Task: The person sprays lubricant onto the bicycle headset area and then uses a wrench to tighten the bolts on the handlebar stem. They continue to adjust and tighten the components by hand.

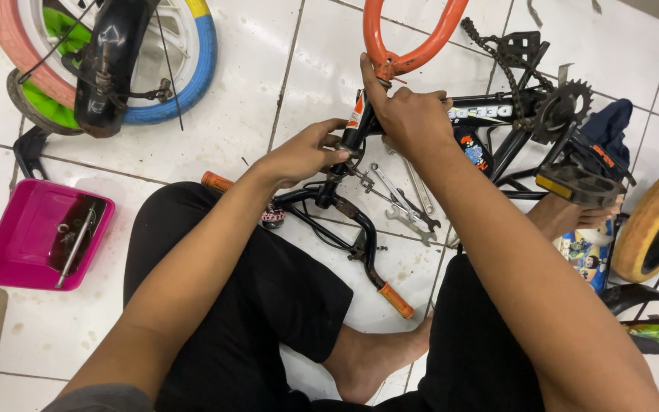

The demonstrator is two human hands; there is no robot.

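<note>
A small black bicycle frame [490, 113] lies on the white tiled floor, with an orange fork [409, 46] at its head tube. My right hand [409, 114] grips the head tube from above, just below the fork. My left hand [306, 152] pinches a small metal part at the lower end of the head tube, beside the black handlebar [348, 221] with orange grips. A chain [497, 53] and chainring [570, 103] hang on the frame's right side, next to a pedal [577, 183].
Several wrenches [406, 202] lie on the floor under the frame. A pink tray [20, 240] with an axle rod sits at left. A multicoloured wheel [184, 76] with a black fender lies at top left, a yellow tyre [650, 221] at right. My crossed legs fill the foreground.
</note>
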